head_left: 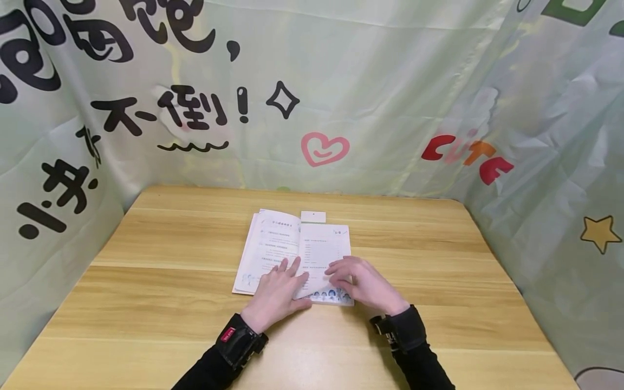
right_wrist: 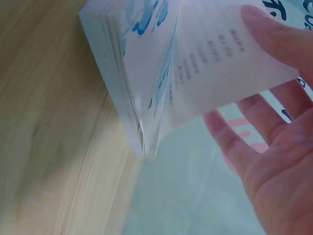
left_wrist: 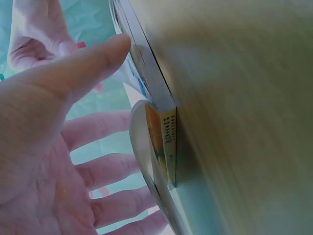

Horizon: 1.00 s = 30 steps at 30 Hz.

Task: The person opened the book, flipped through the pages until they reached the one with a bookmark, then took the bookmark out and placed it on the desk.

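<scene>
Black sleeves with wrist straps come in over the near edge of the wooden table point(head_left: 146, 303), and both hands lie on an open book point(head_left: 273, 244) that sits midway between the left and right edges, a little toward the far side.

On the left, the left hand point(head_left: 275, 292) lies flat with straight, spread fingers pressing on the left page; the left wrist view shows the palm open against the paper, beside the book's spine point(left_wrist: 168, 142), with nothing gripped.

To its right, the right hand point(head_left: 363, 284) rests on the lower part of the right page, fingers loosely bent. In the right wrist view a single leaf point(right_wrist: 220, 73) stands lifted off the stack, with the thumb on its upper face and the fingers below it, so the hand appears to pinch that sheet lightly.

Judging by its thin pages and soft cover, the book should be light and floppy, and the paper creases or tears easily; a leaf is best taken at its free corner, the whole book at the spine.

Just past the book's far edge lies a small white card point(head_left: 313, 216). No containers are in view.
</scene>
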Motion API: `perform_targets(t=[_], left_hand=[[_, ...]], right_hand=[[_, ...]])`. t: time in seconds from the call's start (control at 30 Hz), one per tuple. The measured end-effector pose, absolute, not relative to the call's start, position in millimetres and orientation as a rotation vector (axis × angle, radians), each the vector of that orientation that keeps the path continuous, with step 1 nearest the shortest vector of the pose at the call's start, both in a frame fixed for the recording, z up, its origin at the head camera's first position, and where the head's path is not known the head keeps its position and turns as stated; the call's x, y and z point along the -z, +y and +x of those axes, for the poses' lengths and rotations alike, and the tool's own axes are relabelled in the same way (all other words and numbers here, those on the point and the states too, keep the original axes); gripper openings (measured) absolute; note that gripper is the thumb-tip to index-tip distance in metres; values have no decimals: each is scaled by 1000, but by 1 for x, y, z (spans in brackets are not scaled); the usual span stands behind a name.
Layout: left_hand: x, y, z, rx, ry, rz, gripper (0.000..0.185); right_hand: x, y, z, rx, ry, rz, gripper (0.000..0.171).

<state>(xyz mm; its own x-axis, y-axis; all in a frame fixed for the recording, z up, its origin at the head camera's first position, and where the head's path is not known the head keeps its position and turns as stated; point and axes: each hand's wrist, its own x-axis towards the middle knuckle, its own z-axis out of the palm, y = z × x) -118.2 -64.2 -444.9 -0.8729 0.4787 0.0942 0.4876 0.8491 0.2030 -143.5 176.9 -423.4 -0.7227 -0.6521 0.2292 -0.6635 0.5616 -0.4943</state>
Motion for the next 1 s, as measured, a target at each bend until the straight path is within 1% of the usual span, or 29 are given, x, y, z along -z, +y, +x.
perform_targets(t=[0.1, 0.37, 0.63, 0.77, 0.87, 1.0], left_hand=[[446, -63, -118, 332, -2972, -780, 61], [446, -62, -118, 349, -2952, -770, 49], [446, -59, -119, 335, -2921, -737, 29], [447, -57, -120, 332, -2870, -720, 20], [447, -57, -119, 345, -2847, -705, 23], [448, -57, -119, 399, -2843, -665, 38]], right_hand=[[423, 175, -143, -922, -2716, 1135, 12], [426, 171, -144, -948, -2501, 1138, 15], [430, 168, -146, -958, -2281, 1119, 21], [431, 167, -146, -989, -2197, 1089, 26], [431, 165, -147, -1003, -2160, 1073, 33], [431, 165, -146, -1011, -2201, 1044, 40]])
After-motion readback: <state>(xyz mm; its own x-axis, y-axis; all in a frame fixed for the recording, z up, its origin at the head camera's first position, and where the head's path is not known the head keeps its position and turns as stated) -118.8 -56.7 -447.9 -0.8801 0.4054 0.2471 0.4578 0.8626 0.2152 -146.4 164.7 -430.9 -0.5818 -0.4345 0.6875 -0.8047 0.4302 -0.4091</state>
